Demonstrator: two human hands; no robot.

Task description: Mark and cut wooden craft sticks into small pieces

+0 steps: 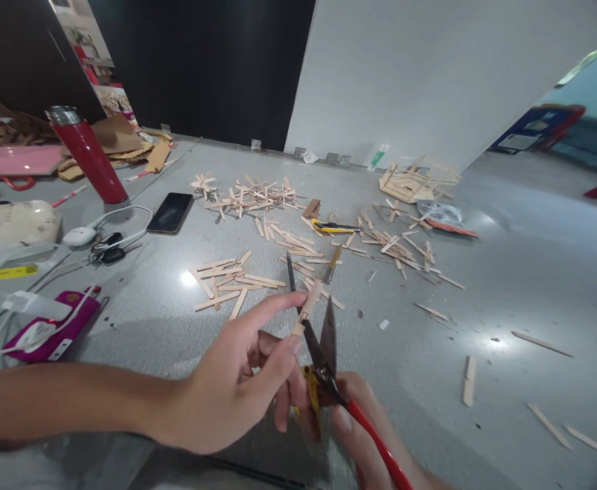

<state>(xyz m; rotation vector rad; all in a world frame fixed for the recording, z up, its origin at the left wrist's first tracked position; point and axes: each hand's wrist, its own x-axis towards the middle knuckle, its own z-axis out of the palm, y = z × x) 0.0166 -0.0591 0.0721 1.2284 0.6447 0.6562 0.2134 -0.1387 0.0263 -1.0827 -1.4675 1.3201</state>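
My left hand pinches a short wooden craft stick between thumb and forefinger, holding it between the open blades of red-handled snips. My right hand grips the snips' handles low in the view, partly hidden behind the left hand. The stick's upper end sticks out above the blades.
Loose craft sticks lie scattered over the grey floor, with a stick-built frame at the back. A yellow utility knife, black phone, red bottle, scissors, mouse and magenta case lie to the left.
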